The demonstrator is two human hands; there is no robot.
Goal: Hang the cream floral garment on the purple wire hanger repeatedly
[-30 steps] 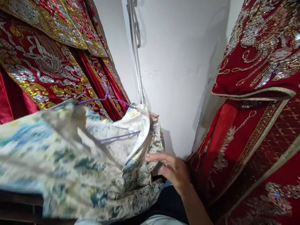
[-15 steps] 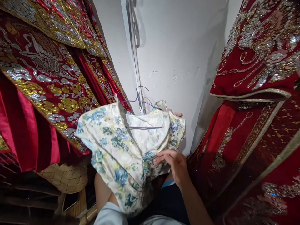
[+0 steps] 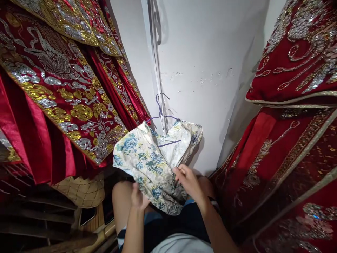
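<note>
The bare left forearm (image 3: 134,230) and right forearm (image 3: 217,225) reach up from the near edge. The left hand (image 3: 140,199) sits nearer, thumb upward, fingers partly hidden; the right hand (image 3: 189,181), slightly farther, angles leftward with fingers bent.

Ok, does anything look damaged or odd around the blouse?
Yes: the white wall behind the hanger has small scuffs or flaked spots, above and right of its hook, breaking the otherwise plain surface. I see no clear tear or stain on the blouse.
</note>
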